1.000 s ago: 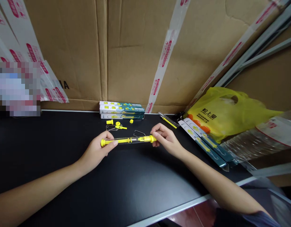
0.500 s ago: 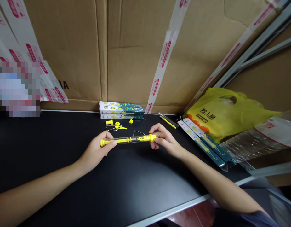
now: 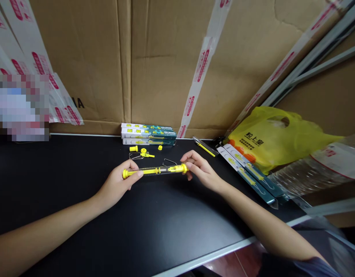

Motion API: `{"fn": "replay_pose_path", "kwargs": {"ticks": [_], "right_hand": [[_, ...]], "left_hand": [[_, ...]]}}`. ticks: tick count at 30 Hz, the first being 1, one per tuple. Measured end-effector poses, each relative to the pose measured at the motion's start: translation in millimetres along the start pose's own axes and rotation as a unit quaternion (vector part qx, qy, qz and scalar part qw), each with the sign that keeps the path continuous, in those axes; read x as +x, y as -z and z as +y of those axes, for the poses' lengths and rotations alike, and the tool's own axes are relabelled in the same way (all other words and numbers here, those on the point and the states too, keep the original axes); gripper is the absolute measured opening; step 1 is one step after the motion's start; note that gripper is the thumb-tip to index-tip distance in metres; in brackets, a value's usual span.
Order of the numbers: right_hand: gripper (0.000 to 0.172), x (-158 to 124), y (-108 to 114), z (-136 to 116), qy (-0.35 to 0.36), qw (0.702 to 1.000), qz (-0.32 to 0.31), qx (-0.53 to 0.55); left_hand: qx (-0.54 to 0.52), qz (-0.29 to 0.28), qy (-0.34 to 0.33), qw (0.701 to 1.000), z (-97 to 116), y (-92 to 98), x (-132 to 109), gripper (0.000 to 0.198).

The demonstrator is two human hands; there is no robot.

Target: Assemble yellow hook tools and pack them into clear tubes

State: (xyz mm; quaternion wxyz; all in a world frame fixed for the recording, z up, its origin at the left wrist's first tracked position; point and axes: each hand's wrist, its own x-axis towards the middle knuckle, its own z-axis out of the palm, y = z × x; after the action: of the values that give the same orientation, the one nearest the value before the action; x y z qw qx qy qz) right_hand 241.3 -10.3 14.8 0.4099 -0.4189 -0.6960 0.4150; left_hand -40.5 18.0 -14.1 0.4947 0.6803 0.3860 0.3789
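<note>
A spring scale (image 3: 150, 171) with a clear tube and yellow ends lies level between my hands, above the black tabletop. My left hand (image 3: 116, 179) is closed around its left end, thumb along the tube. At the other end, the thumb and fingers of my right hand (image 3: 203, 171) pinch the yellow end cap (image 3: 183, 168). Just beyond the tube a bent wire hook (image 3: 169, 161) rests on the table. Further back lie small yellow caps (image 3: 133, 149), a yellow ring (image 3: 143, 151), a slim yellow piece (image 3: 148, 155) and more wire hooks (image 3: 133, 157).
Printed boxes (image 3: 148, 134) are stacked against the large cardboard carton (image 3: 166, 77). A clear tube with a yellow rod (image 3: 205, 148) lies right of them. More printed boxes (image 3: 246, 173), a yellow plastic bag (image 3: 275, 134) and clear plastic packaging (image 3: 298, 177) occupy the right side.
My right hand has shifted slightly left, and its fingers now cover the tip of the yellow end cap. The left hand and the tube have hardly moved.
</note>
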Motion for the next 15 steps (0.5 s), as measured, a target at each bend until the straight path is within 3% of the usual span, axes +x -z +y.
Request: {"fn": "replay_pose_path", "kwargs": {"ticks": [7,15], "right_hand": [[0.018,1.2,-2.0,0.1,0.010,0.999,0.047,-0.005],[0.018,-1.1,-2.9,-2.3,0.008,0.998,0.054,-0.019]], "left_hand": [[0.006,-0.005,-0.001,1.000,1.5,-0.3,-0.9,0.027],[0.009,-0.004,-0.003,1.000,3.1,-1.3,0.1,0.027]]}}
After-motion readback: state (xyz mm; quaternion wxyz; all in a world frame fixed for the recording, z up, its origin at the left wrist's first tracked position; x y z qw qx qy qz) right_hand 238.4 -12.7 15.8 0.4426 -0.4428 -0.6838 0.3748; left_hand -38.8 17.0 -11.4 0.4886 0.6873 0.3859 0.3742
